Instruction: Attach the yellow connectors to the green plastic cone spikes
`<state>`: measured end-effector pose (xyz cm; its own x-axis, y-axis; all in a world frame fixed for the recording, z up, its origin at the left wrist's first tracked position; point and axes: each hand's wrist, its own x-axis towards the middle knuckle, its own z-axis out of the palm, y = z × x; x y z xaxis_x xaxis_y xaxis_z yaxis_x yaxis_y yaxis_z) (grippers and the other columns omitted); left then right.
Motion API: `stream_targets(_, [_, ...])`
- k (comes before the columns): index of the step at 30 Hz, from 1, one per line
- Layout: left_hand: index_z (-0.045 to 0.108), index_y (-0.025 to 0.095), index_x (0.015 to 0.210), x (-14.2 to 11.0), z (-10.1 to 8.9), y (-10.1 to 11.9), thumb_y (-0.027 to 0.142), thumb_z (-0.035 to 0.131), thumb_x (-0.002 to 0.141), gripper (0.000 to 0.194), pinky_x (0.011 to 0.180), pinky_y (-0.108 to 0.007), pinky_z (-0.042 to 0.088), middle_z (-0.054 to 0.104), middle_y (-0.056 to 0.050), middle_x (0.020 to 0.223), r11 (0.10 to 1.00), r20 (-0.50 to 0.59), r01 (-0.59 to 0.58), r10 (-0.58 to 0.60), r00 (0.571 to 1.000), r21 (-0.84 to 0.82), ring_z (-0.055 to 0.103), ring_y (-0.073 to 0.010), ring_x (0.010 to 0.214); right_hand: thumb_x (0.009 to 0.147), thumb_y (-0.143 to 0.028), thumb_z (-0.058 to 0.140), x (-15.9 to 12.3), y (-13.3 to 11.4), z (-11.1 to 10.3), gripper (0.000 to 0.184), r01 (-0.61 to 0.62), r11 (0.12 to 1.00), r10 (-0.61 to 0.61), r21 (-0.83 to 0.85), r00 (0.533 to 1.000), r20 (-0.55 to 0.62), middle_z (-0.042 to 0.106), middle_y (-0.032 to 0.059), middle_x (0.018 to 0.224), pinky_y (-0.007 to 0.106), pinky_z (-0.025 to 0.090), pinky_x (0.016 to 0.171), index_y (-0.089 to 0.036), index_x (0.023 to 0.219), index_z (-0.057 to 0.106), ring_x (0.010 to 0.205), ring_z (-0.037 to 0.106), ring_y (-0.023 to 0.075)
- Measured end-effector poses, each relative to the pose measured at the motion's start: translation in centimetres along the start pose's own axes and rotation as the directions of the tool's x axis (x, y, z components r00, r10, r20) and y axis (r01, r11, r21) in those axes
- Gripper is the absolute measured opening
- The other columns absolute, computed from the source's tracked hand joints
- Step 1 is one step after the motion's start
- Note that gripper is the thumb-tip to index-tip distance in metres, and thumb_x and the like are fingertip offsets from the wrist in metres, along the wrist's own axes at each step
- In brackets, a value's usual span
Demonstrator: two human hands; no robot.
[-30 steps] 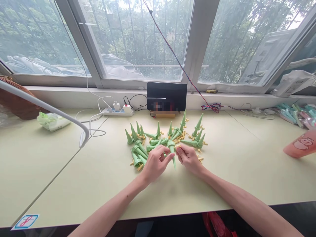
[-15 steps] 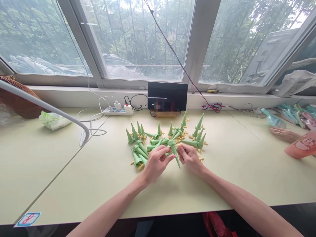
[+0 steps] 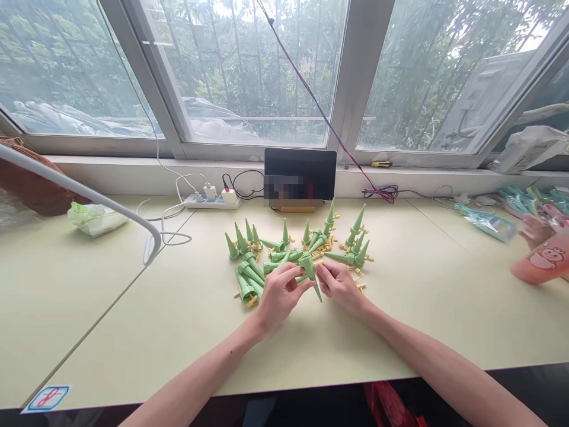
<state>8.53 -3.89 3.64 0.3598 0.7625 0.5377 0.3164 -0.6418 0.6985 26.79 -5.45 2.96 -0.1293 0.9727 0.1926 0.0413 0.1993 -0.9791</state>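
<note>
Fingers of my left hand point(image 3: 279, 292) are closed round a green plastic watering spike point(image 3: 307, 264), tilted with its point down toward me and its wide collar up. Just right of the collar, my right hand point(image 3: 341, 288) pinches a small yellow valve point(image 3: 319, 262) against the spike's side. Most of that valve is hidden by the fingertips. Behind my hands lies a pile of green spikes point(image 3: 284, 256), some standing point up, others on their sides. Loose yellow valves point(image 3: 328, 243) are scattered among them.
A dark tablet point(image 3: 300, 169) stands at the back beside a power strip point(image 3: 213, 203) with cables. To the left are a white lamp arm point(image 3: 111, 204) and a tissue pack point(image 3: 98, 218). At right, another person's hand point(image 3: 533, 231) is near a pink sleeve point(image 3: 544, 258) and bagged items point(image 3: 486, 222).
The spike in my left hand has tipped so its open collar shows more. At right, the other person's hand has lifted back from a bagged item, which now lies flat.
</note>
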Motion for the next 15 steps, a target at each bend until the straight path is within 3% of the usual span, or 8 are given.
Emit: stream_targets(15, [0.069,0.021,0.092,-0.2,0.1,-0.5,0.029,0.069,0.091,0.008,0.053,-0.022,0.049,0.063,-0.001,0.087,0.993,-0.076,-0.115,0.116,0.99,0.017,0.051,-0.0071,0.054,0.094,-0.058,0.056,0.16,-0.1,0.05,0.052,-0.058,0.985,0.042,0.161,0.994,0.097,0.036,-0.0073,0.047,0.024,0.02,0.041,-0.021,0.061,0.04,0.04,0.03,0.0074])
